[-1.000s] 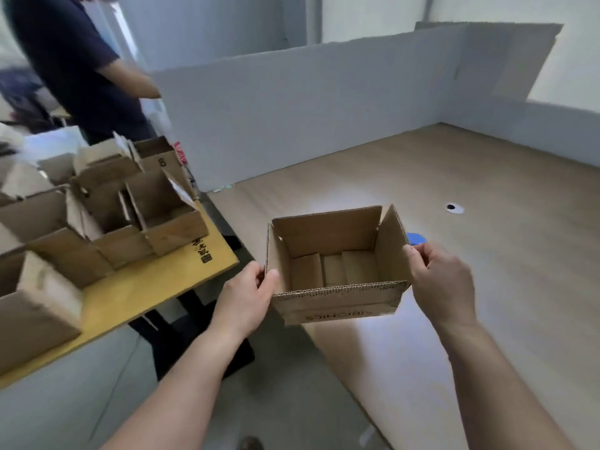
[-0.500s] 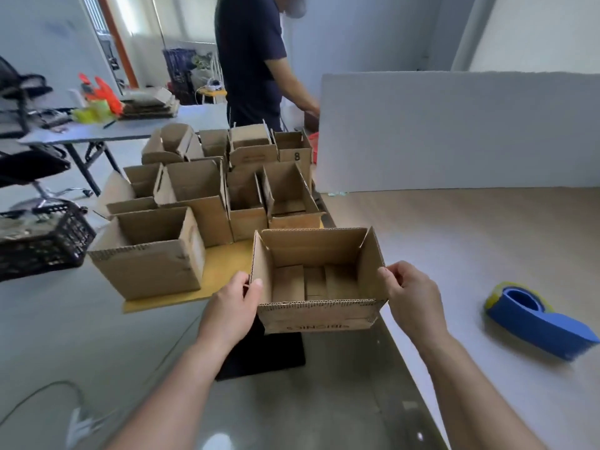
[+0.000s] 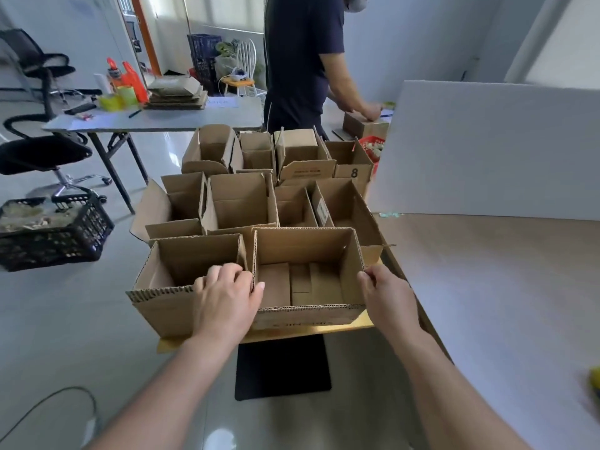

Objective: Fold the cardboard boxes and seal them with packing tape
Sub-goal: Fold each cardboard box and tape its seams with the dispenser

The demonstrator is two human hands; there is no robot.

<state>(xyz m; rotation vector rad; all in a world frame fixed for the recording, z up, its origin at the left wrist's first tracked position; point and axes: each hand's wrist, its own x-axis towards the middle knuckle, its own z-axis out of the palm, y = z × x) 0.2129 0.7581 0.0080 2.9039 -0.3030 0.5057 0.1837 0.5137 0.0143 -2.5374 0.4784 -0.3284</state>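
An open-topped cardboard box point(image 3: 303, 251) with its bottom flaps folded in sits on the near edge of a yellow board point(image 3: 311, 331), among several other open boxes. My left hand point(image 3: 225, 300) grips its left wall, thumb inside the box. My right hand point(image 3: 388, 295) pinches its right wall at the near corner. A similar open box point(image 3: 168, 308) stands right beside it on the left. The tape dispenser point(image 3: 595, 383) shows only as a yellow sliver at the right edge.
More open boxes point(image 3: 240, 203) fill the board behind. A person in a dark shirt point(image 3: 302, 60) works at the far end. A wooden tabletop point(image 3: 487, 287) with a white partition point(image 3: 487, 151) lies right. A black crate point(image 3: 55, 232), office chair point(image 3: 42, 147) and folding table point(image 3: 156, 120) stand left.
I turned left and carried the box from over the wooden table to the yellow board, setting it down beside the front-left box. The tape dispenser slid nearly out of view.
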